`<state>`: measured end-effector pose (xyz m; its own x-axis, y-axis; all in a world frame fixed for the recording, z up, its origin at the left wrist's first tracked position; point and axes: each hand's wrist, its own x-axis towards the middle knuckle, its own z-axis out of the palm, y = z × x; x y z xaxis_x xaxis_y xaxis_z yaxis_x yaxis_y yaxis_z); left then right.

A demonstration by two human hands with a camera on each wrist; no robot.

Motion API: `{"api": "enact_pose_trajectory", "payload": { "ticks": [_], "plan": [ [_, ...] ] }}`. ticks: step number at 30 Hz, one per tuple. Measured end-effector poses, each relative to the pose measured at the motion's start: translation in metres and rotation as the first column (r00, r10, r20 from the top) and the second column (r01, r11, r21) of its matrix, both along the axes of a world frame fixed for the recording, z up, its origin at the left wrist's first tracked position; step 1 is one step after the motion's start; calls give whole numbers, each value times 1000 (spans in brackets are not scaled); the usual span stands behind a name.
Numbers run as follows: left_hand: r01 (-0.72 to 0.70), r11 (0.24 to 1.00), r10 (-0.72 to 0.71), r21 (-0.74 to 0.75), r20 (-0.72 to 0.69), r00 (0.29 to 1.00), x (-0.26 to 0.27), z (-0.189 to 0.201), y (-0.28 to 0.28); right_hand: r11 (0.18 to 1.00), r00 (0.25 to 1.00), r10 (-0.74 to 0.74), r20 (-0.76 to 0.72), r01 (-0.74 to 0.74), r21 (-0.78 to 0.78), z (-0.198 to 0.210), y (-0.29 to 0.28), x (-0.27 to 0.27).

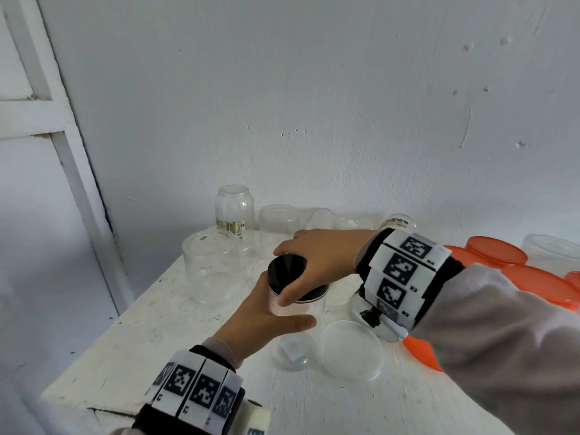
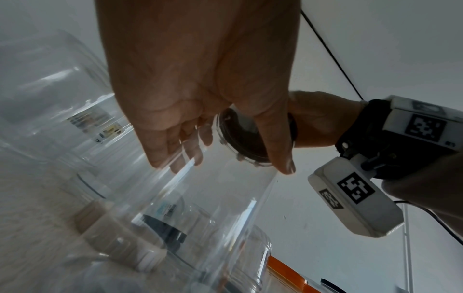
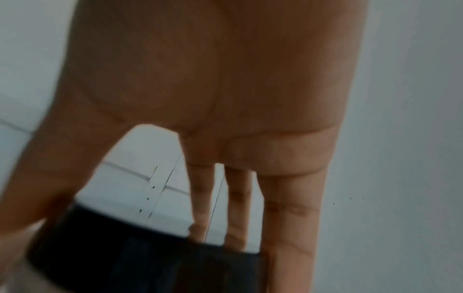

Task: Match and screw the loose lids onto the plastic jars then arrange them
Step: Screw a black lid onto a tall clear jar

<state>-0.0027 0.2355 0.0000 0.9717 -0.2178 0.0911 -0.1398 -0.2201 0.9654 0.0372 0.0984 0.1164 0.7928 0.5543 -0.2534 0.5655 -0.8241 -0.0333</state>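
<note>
1. Clear jar (image 1: 295, 309) with black lid (image 1: 287, 267) on top, centre of the head view, slightly below middle. Jar upright on the white surface (image 1: 150, 328).
2. Right hand (image 1: 317, 262) comes in from the right of the frame, fingers curled over the black lid, thumb on the near rim, fingertips on the far rim. In the right wrist view the lid (image 3: 140, 253) sits at the bottom of the frame, blurred, with fingers (image 3: 290, 218) reaching down past its edge.
3. Left hand (image 1: 263, 318) comes from the lower centre and wraps the jar body below the lid, thumb (image 1: 298, 323) across the near side. Left wrist view shows the fingers (image 2: 175, 146) round the clear wall and the lid's underside (image 2: 245, 138) seen through it.
4. Behind the jar, in mid-frame against the wall: a tall open jar with a label (image 1: 234, 208), a wide clear jar (image 1: 209, 265) to its lower left, further clear containers (image 1: 279, 221) in a row to the right.
5. In front, lower centre: a clear flat lid (image 1: 351, 350) on the surface, a smaller clear piece (image 1: 292, 351) just left of it.
6. Right edge of the frame: orange lids (image 1: 496, 254) piled together, partly behind the right sleeve (image 1: 489, 350).
7. Both wrists carry bands of black-and-white marker tiles (image 1: 401, 271).
</note>
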Motion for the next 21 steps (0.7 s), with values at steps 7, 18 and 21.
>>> {"api": "enact_pose_trajectory", "payload": {
  "ticks": [7,18,21],
  "plan": [
    [-3,1000,3,-6,0,1000,1,-1,0,999,999,35,-42,-33,36,5,-4,2],
    [-10,1000,10,2,-6,1000,4,-3,1,998,996,40,-76,-37,41,8,-5,0],
    [-9,1000,9,-5,-7,1000,3,-4,1,998,998,42,-37,-40,52,7,-4,0]
  ]
}}
